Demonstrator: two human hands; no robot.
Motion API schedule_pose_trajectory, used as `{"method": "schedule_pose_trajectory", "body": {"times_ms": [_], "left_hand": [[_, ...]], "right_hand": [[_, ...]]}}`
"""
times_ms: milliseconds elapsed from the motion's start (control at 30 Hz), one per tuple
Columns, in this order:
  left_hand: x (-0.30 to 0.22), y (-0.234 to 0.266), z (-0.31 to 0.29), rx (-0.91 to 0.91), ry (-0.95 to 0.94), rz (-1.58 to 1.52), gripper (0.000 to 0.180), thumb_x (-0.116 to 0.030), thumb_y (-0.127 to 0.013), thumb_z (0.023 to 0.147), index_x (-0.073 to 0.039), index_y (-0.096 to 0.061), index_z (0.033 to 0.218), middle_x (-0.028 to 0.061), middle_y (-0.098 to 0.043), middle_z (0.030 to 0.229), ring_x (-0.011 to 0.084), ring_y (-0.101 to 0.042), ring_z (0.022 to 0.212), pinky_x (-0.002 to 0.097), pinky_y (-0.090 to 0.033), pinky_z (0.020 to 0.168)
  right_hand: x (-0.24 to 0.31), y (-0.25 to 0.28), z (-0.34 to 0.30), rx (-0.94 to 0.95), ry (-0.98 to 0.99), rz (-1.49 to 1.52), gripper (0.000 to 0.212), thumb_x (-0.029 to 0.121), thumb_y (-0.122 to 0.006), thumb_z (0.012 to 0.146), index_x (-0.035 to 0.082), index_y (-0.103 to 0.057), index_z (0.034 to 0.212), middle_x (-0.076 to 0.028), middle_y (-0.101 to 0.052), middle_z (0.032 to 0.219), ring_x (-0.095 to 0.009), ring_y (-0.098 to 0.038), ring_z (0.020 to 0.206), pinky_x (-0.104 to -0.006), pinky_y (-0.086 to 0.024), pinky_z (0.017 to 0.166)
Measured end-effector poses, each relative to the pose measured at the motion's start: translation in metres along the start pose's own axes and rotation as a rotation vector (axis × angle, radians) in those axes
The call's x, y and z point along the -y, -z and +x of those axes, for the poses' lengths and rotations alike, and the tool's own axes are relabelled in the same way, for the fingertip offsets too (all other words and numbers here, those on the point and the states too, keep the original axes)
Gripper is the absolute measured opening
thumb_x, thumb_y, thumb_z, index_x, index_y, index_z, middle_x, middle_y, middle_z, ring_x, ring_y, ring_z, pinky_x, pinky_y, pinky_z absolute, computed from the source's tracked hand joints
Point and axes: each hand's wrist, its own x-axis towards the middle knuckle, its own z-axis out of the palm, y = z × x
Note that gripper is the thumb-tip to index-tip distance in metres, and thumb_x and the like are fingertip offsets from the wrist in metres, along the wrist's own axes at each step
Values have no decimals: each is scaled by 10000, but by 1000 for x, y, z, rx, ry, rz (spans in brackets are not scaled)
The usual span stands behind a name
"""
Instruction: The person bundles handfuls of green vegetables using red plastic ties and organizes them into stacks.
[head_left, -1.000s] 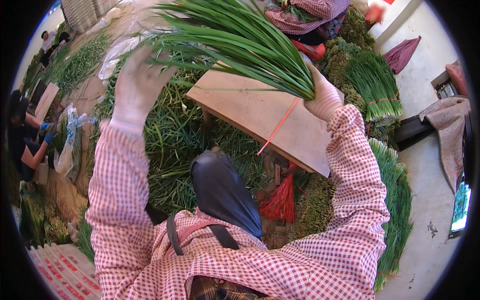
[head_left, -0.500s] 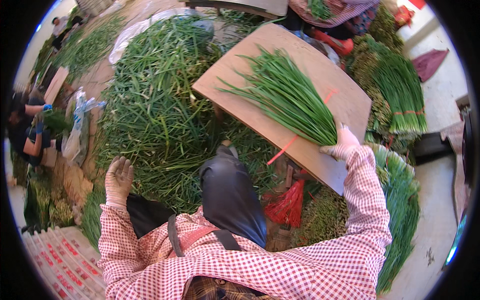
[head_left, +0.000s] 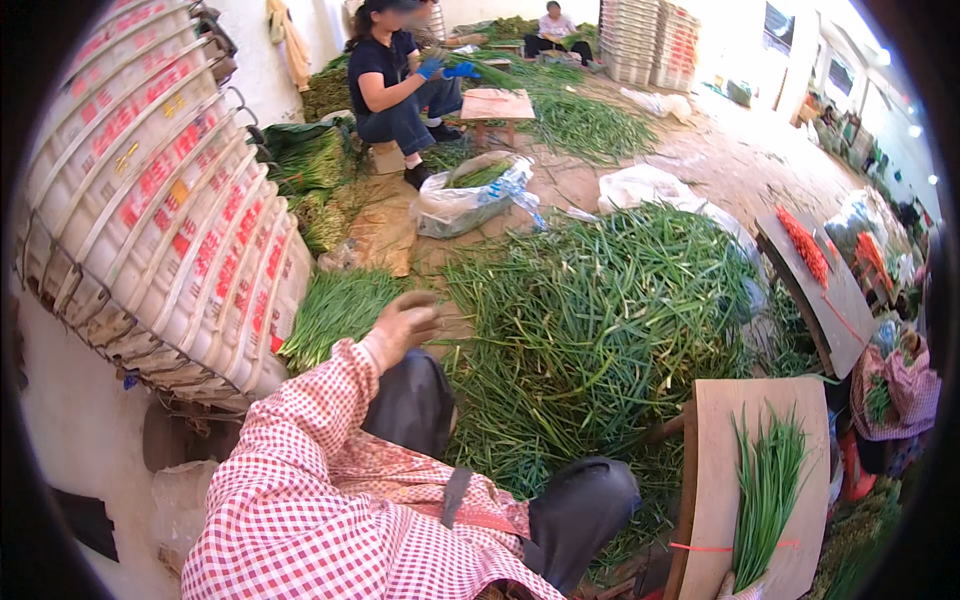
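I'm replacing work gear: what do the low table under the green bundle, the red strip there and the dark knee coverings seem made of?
Low table: probably wood or board, by its matt tan top. Red strip: perhaps plastic twine, bright and thin, finish unclear. Dark knee coverings: likely coated fabric or imitation leather, given their soft sheen.

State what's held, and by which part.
Left hand: nothing. Right hand, mostly cut off, meets the long, green, leafy bunch at its base; grip unclear.
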Motion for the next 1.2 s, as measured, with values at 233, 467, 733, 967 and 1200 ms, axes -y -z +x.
{"method": "schedule_pose_trajectory", "body": {"times_ms": [233,467,733,967,1200], "left_hand": [[127,209,-77,-540,194,24,371,-45,-665,776,-44,-607,1143,83,-653,836,191,-633,690,301,-537,596],[256,241,-150,-505,434,70,451,-139,-768,691,-36,-669,1119,118,-698,985,210,-644,884,336,-528,779],[266,252,-198,-491,277,-52,309,-133,-742,795,-63,-660,1085,72,-679,944,177,-620,849,316,-518,766],[200,277,-224,-677,130,112,251,-112,-647,839,-42,-649,1079,37,-667,908,114,-596,849,261,-477,801],[94,336,-83,-774,-114,665,311,-109,-615,840,-26,-600,1140,113,-680,981,199,-637,935,314,-489,858]], "right_hand": [[-41,5,66,8,223,68,741,349,-700,832,-7,-393,1405,-243,-517,1339,-386,-516,1211,-457,-405,1028],[250,90,145,-52,814,278,628,194,-625,921,-69,-345,1418,-229,-461,1395,-279,-450,1279,-359,-338,1075],[631,-6,-116,659,1479,127,578,170,-678,882,30,-443,1391,-166,-523,1374,-242,-496,1267,-346,-413,1030],[675,-176,-160,1231,1249,141,519,236,-710,863,-18,-539,1281,-133,-634,1209,-228,-590,1114,-336,-452,977],[708,-261,-227,1689,464,752,269,249,-661,899,77,-627,1103,-20,-642,872,-149,-593,700,-311,-525,647]]}}
